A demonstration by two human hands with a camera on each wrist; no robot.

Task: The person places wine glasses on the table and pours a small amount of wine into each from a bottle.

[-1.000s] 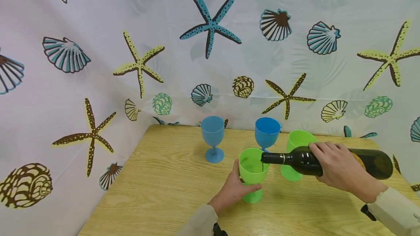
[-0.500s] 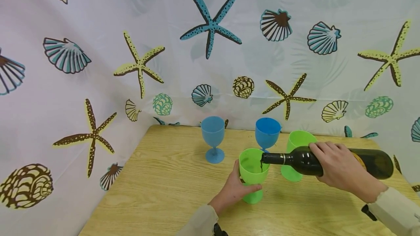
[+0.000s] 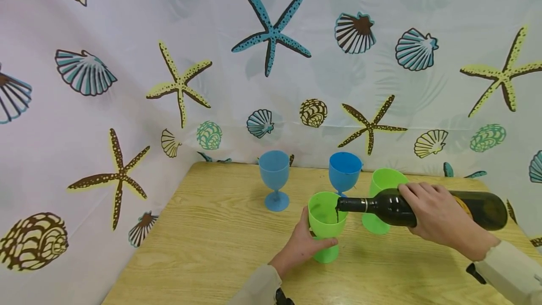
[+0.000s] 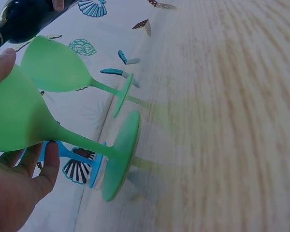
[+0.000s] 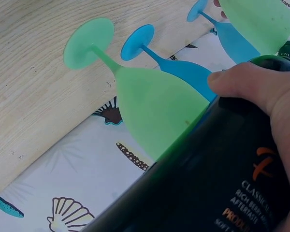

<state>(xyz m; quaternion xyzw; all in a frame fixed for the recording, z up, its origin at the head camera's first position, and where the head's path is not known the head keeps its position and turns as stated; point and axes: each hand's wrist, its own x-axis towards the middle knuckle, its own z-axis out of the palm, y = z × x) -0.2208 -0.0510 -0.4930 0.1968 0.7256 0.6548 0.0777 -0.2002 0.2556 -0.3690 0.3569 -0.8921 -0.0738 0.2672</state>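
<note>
My right hand (image 3: 436, 218) grips a dark wine bottle (image 3: 394, 207) around its body, tipped nearly level with the neck pointing left. Its mouth lies over the rim of a green goblet (image 3: 325, 218), and a thin dark stream runs down into the cup. My left hand (image 3: 299, 244) holds this goblet around the bowl, thumb on the near side and fingers behind. In the left wrist view the goblet's foot (image 4: 122, 157) is close to the tabletop. A second green goblet (image 3: 386, 180) stands behind the bottle, partly hidden by it.
At the back of the wooden table (image 3: 203, 234) stand a light blue goblet (image 3: 274, 173) on the left and a darker blue goblet (image 3: 345, 173), its lower part hidden. A white curtain (image 3: 228, 93) printed with shells and starfish hangs behind and on both sides.
The dark stream from the bottle keeps running and shifts slightly in shape. Both hands, the bottle and the goblets stay where they were.
</note>
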